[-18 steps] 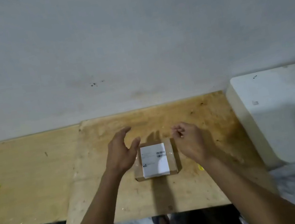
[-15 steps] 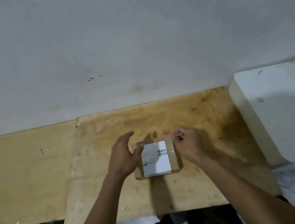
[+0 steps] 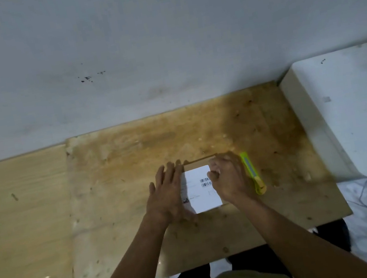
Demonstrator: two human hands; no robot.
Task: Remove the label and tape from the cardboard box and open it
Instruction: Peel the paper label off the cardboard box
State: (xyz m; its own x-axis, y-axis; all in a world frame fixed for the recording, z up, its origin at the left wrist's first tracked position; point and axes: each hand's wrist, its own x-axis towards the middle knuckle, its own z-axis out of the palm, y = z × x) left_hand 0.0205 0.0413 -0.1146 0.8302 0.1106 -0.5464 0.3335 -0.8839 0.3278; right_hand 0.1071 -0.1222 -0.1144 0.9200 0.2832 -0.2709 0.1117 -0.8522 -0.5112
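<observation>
We look down on a wooden counter [image 3: 115, 175] set against a pale wall [image 3: 159, 33]. At far left its surface is lighter; the middle board is darker and stained.

Left hand [image 3: 166, 194]: we see it flat, fingers spread and extended, palm down on the left part of the cardboard box [image 3: 197, 162]. It presses on the box and is not wrapped around anything.

The box sits on the stained board, near the centre of the counter, closed. Only a strip of bare cardboard shows along its far edge; most of the top is covered by a white label [image 3: 201, 190] with two barcodes near its right side. The label lies flat. We cannot make out the tape.

Right hand [image 3: 230, 179]: fingers curled inward, knuckles up, resting on the right side of the box with fingertips at the label's upper right edge. We cannot tell whether it actually pinches the label.

Just beside the right hand, on the counter, lies a yellow-green utility knife [image 3: 253, 173], lengthwise toward the wall, touched by neither hand.

At far right a white block [image 3: 353, 108] adjoins the counter.
</observation>
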